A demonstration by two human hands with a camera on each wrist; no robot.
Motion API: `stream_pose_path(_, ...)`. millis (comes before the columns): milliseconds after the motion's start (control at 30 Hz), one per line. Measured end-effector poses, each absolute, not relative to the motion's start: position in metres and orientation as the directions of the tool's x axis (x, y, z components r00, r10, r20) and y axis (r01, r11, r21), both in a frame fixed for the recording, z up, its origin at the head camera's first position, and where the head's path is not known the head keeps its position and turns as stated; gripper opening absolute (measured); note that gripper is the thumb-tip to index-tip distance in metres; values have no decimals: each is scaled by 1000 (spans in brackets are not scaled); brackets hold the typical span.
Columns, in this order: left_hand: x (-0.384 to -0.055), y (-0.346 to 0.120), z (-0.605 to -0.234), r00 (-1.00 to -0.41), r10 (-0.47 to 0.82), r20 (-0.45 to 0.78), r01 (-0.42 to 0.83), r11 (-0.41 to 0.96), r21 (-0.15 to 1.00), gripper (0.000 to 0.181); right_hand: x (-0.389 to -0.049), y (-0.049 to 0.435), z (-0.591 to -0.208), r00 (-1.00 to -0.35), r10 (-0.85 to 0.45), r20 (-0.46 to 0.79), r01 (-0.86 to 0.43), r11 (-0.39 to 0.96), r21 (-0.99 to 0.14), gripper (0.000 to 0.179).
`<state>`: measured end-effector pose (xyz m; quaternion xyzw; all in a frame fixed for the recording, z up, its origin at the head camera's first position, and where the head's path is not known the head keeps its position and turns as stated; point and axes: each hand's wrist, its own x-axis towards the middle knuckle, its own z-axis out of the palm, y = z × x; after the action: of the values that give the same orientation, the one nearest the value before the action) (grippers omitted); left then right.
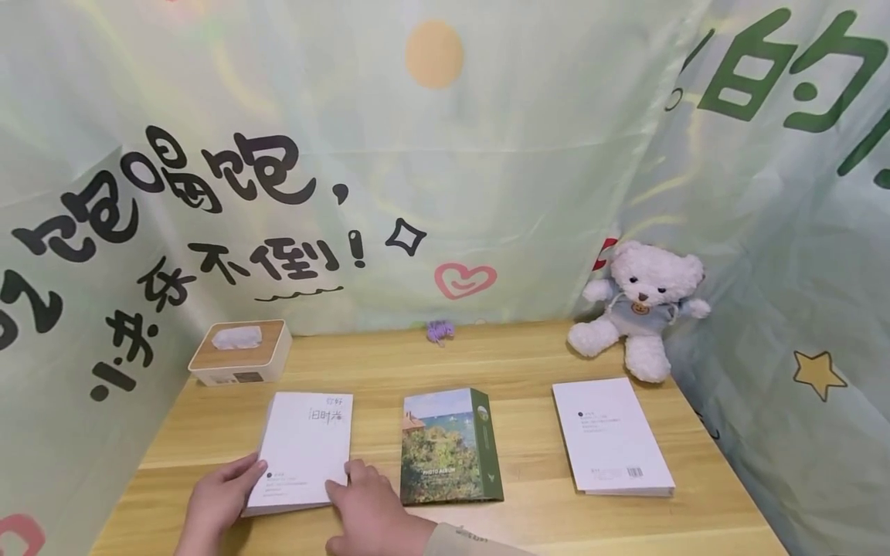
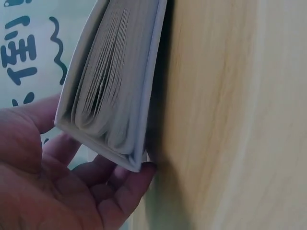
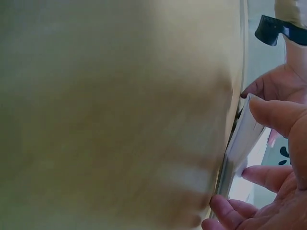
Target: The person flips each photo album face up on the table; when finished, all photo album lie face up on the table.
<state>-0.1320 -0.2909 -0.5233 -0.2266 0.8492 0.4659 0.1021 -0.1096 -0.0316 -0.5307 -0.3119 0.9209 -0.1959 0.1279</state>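
Observation:
A thick white photo album [image 1: 306, 448], with handwritten characters at its top right, lies at the left of the table, its near left side slightly raised. My left hand [image 1: 219, 498] grips its left spine side, thumb on the cover and fingers underneath. In the left wrist view the stacked pages [image 2: 108, 81] show between the covers. My right hand [image 1: 375, 513] holds the near right corner, its thumb on the cover and fingers along the right edge. The right wrist view shows the album's side [image 3: 242, 136] against that thumb and those fingers.
A green photo album [image 1: 445, 448] with a landscape cover lies in the middle of the wooden table [image 1: 528, 463]. Another white album [image 1: 612, 436] lies to the right. Behind stand a tissue box [image 1: 239, 351], a purple yarn bundle [image 1: 439, 332] and a white teddy bear [image 1: 643, 305].

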Motion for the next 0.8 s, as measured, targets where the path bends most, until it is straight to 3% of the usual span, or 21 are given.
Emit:
stream_pose_path(300,-127,-278,-521,-886,-341,-315,-457,528,716,67,-108,-32,-530,-736,-669,-102,-589,707,-391,67)
stream_pose_path(600,-126,-267,-507,-904,-370,-214,-420,674,608,68,-117,-14,-520,-680,-727,-94,-578,612,-540,70)
stream_pose_path(800,-127,-251,-499,-899,-406,-165,-427,724,542,75,-113,5,-512,-721,-692,-38,-522,578,-627,71)
